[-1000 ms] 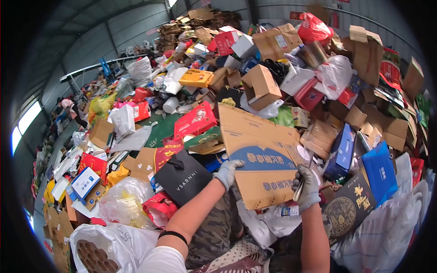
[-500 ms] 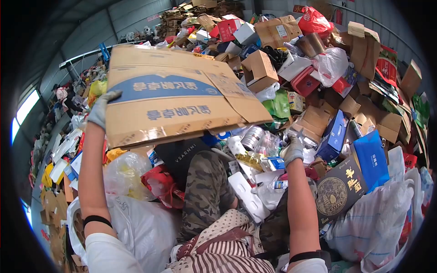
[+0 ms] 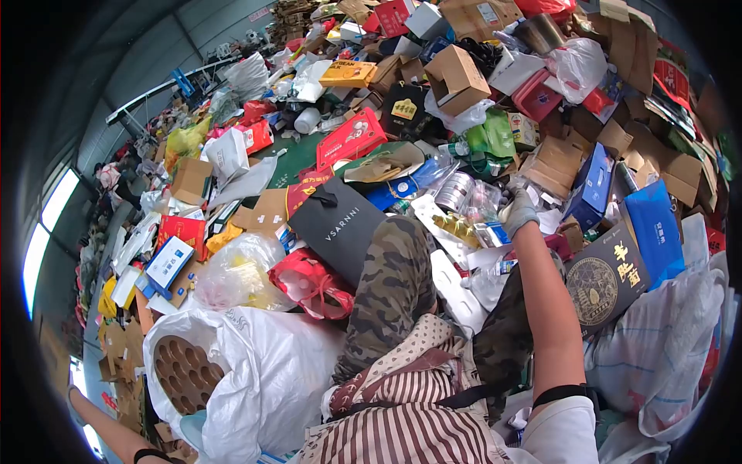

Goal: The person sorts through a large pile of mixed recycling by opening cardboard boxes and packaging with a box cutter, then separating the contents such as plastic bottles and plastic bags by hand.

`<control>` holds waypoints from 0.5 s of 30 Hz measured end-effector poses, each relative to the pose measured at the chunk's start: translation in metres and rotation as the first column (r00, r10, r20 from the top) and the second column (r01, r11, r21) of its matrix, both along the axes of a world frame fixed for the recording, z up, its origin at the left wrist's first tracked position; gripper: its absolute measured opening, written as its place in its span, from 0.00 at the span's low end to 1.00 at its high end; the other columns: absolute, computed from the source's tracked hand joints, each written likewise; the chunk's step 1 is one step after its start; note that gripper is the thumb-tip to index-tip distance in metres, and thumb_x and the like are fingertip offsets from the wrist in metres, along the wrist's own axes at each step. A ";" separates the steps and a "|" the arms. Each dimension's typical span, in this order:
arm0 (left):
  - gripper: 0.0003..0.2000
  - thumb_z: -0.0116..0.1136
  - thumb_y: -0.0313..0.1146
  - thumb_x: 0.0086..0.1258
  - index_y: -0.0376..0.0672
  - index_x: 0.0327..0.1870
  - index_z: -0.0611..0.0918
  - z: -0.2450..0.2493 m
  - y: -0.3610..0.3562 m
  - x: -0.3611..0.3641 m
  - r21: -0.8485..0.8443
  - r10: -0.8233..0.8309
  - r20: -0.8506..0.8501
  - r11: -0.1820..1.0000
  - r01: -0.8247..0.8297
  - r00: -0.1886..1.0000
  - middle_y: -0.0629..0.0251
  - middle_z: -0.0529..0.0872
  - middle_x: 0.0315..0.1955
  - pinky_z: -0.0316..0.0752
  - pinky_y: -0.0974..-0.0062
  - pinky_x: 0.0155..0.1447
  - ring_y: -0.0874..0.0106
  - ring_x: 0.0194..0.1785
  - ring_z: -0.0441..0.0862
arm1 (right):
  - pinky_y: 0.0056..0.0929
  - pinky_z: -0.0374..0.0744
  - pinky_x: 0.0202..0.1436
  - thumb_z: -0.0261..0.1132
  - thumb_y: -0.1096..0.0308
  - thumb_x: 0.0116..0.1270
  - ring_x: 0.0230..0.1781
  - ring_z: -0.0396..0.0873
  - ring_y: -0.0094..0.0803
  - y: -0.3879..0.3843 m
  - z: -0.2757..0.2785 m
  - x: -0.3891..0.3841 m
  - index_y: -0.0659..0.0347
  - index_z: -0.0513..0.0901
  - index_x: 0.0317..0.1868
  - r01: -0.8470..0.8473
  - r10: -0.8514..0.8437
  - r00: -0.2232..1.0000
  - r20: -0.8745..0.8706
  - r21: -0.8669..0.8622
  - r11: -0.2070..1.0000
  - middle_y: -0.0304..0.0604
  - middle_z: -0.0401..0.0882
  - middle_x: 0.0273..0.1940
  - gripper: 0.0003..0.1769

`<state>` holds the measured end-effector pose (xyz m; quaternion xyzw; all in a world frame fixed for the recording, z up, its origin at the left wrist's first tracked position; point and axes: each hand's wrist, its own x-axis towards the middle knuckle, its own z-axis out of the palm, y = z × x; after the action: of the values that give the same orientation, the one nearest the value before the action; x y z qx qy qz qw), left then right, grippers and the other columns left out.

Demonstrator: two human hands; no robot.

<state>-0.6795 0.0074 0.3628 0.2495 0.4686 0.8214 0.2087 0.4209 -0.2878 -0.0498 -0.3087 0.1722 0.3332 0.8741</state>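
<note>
My right hand [image 3: 522, 210] wears a grey glove and reaches into the pile, fingers curled; what they hold, if anything, is hidden. Close by are silver cans [image 3: 454, 190], clear plastic bottles [image 3: 481, 199] and a flattened brown carton [image 3: 553, 165]. At the far lower left, my gloved left hand [image 3: 76, 405] is cut by the dark edge of the view, so its fingers cannot be made out. A dim brown cardboard shape [image 3: 52, 354] shows just above it. Before my knee lies a black VSARNNI bag [image 3: 337, 224].
A white sack [image 3: 270, 371] with a brown honeycomb-like piece [image 3: 184, 373] inside stands at my left. Black box [image 3: 603, 280], blue box [image 3: 586, 189] and another white sack [image 3: 657, 356] are at my right. Mixed boxes and bags heap up ahead, including a red box [image 3: 352, 139].
My left hand has swung from the front to the far lower left, and the large flat cardboard has left the front. My right hand stays low in the pile. The view has shifted.
</note>
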 end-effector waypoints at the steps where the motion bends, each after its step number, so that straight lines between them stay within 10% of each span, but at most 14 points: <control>1: 0.14 0.50 0.30 0.66 0.33 0.50 0.78 0.001 0.013 0.007 0.026 -0.006 0.008 1.000 0.005 1.000 0.57 0.83 0.46 0.76 0.72 0.54 0.65 0.48 0.81 | 0.19 0.65 0.16 0.60 0.68 0.62 0.14 0.64 0.24 -0.007 -0.002 0.004 0.53 0.73 0.25 -0.010 0.010 1.000 -0.004 0.033 0.999 0.33 0.67 0.17 0.08; 7: 0.13 0.46 0.28 0.68 0.33 0.47 0.80 -0.015 0.203 0.176 0.244 -0.484 -0.026 0.846 0.475 0.875 0.56 0.84 0.45 0.76 0.71 0.55 0.64 0.48 0.81 | 0.20 0.69 0.15 0.60 0.67 0.63 0.15 0.67 0.24 -0.043 0.011 0.009 0.53 0.74 0.28 0.118 -0.117 0.993 -0.022 0.013 0.993 0.32 0.71 0.19 0.06; 10: 0.12 0.45 0.29 0.69 0.36 0.44 0.81 -0.073 0.273 0.417 0.251 -0.845 -0.033 0.510 0.823 0.534 0.58 0.85 0.42 0.78 0.71 0.51 0.66 0.45 0.82 | 0.27 0.63 0.18 0.62 0.64 0.59 0.14 0.64 0.27 -0.072 0.025 0.003 0.53 0.73 0.28 0.200 -0.198 0.978 0.060 -0.033 0.979 0.33 0.68 0.20 0.07; 15: 0.08 0.54 0.35 0.65 0.42 0.38 0.83 -0.217 0.107 0.878 0.029 -0.974 0.142 -0.175 0.984 -0.177 0.62 0.87 0.36 0.78 0.74 0.44 0.68 0.38 0.83 | 0.18 0.59 0.11 0.61 0.64 0.64 0.12 0.60 0.18 -0.128 0.048 -0.018 0.55 0.75 0.38 0.326 -0.337 0.934 0.118 0.103 0.940 0.28 0.67 0.20 0.06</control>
<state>0.1990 0.1142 0.1458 0.4617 0.1342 0.3588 0.8000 0.4031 -0.4154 -0.0019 -0.2606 0.1492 0.1662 0.9393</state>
